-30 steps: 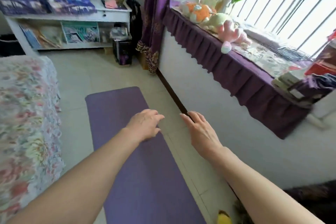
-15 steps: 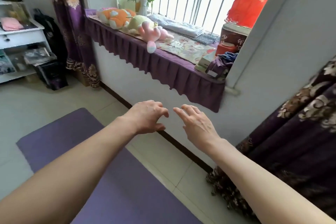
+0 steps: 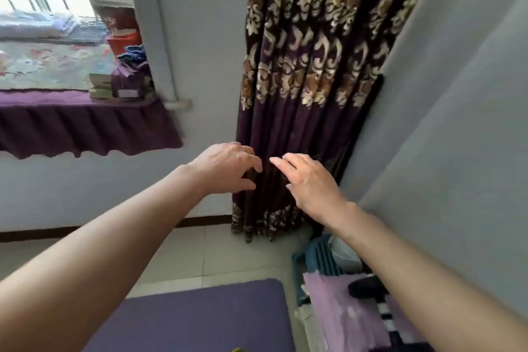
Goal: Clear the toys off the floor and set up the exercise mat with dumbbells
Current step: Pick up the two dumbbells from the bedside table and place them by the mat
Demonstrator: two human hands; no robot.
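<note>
The purple exercise mat [image 3: 200,317] lies flat on the tiled floor at the bottom of the view, its end edge facing the wall. Both my arms stretch forward above it. My left hand [image 3: 225,168] hangs in the air with fingers curled and apart, holding nothing. My right hand [image 3: 308,183] is beside it, fingers spread, also empty. Both hands are in front of the dark patterned curtain [image 3: 308,66]. No dumbbells are in view. A tiny yellow-green speck [image 3: 239,349] shows at the bottom edge.
A window ledge with a purple frilled cover [image 3: 85,123] holds books and folded cloth [image 3: 120,86] at left. Purple fabric and a blue slatted item [image 3: 323,260] sit low right against the grey wall [image 3: 457,151].
The view has swung to the right, from the shelf and plush toys on the ledge to the curtain corner. Both hands stayed out in front, empty, fingers slightly more curled.
</note>
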